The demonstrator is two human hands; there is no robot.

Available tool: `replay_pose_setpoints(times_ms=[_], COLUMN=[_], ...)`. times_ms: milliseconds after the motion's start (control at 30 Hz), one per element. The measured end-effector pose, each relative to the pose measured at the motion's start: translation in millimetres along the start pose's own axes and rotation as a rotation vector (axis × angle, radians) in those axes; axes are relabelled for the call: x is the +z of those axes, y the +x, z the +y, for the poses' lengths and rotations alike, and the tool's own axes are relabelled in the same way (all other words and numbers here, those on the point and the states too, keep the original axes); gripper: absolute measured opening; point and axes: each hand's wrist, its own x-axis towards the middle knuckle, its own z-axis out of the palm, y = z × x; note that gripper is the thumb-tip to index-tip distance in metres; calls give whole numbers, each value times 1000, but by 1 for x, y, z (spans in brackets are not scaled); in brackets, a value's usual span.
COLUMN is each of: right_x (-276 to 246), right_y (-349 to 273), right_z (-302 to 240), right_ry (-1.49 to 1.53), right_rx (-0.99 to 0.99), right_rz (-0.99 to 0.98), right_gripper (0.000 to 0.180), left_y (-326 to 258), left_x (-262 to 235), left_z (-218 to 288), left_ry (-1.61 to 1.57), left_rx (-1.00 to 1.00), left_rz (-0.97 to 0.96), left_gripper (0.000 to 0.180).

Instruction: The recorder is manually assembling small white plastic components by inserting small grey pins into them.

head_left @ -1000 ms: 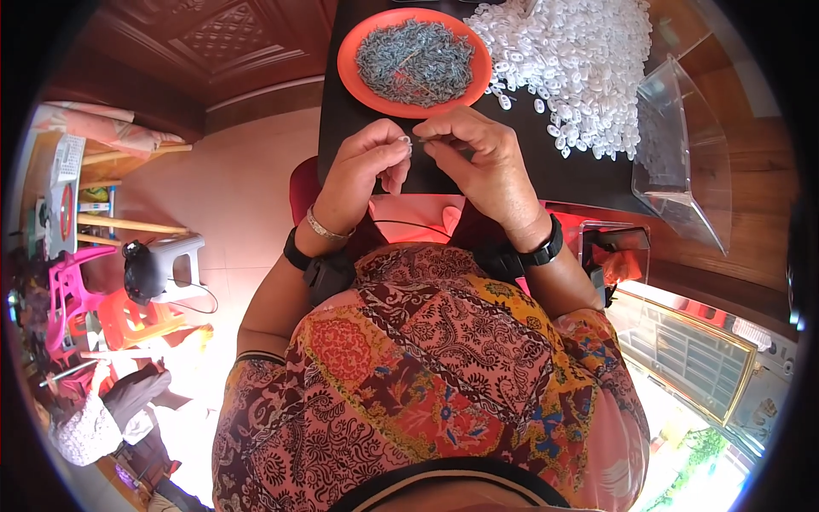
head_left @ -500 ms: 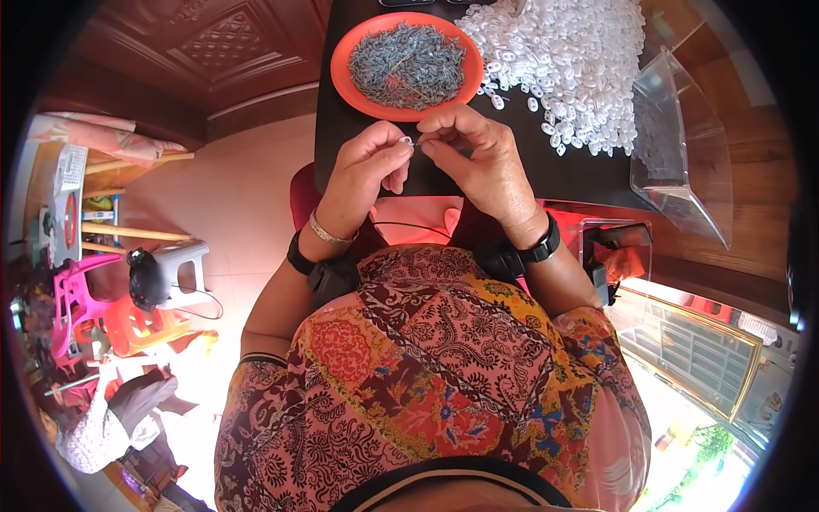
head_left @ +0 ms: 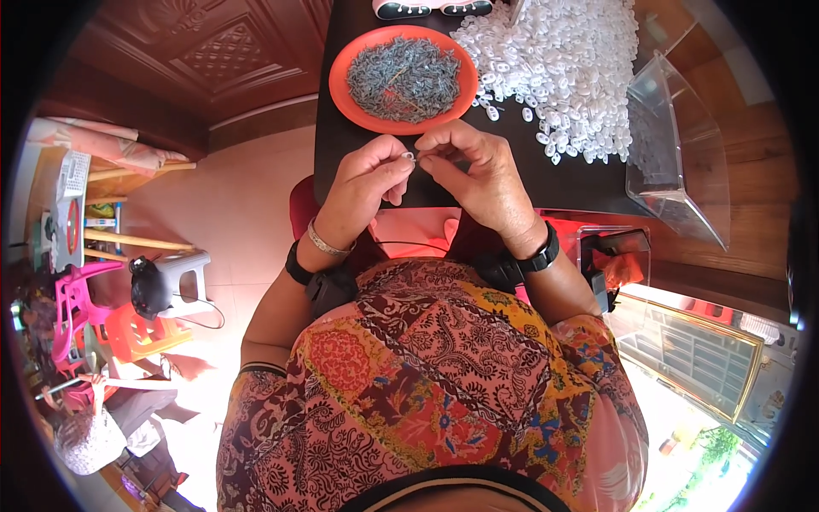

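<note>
My left hand (head_left: pixel 368 181) pinches a small white plastic piece with holes (head_left: pixel 409 157) between thumb and forefinger, just over the near edge of the dark table. Close beside it, my right hand (head_left: pixel 479 177) has its thumb and forefinger brought together at the piece. Whatever lies between those right fingertips is too small to make out. Beyond both hands stands an orange-red plate (head_left: pixel 339 96) heaped with small grey screw-like parts (head_left: pixel 401 78). To its right spreads a big pile of white plastic pieces (head_left: pixel 559 68), which look like the one I hold.
A clear plastic bin (head_left: pixel 670 145) leans at the table's right side. Pink-and-black shoe-like things (head_left: pixel 435 8) sit at the far edge of the dark table (head_left: pixel 341 149). Stools (head_left: pixel 145 328) and another person (head_left: pixel 90 435) are on the left. A clear box (head_left: pixel 614 256) stands below the table's right.
The view has shifted slightly, so the plate and hands appear lower and the shoe-like things show more. My hands stay together, with the white piece still in my left fingers.
</note>
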Motion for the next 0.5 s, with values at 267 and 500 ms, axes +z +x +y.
replay_pose_setpoints(times_ms=[267,500], right_x=[-1,-12], right_y=[4,1], right_z=[0,2], right_ry=[-1,-10], right_rx=[-12,57], right_rz=[37,-30], right_gripper=[14,16], left_y=[6,8], left_x=[0,7], left_z=[4,2], left_ry=[26,35], left_rx=[-13,-35], left_rz=[14,46], left_gripper=[14,14])
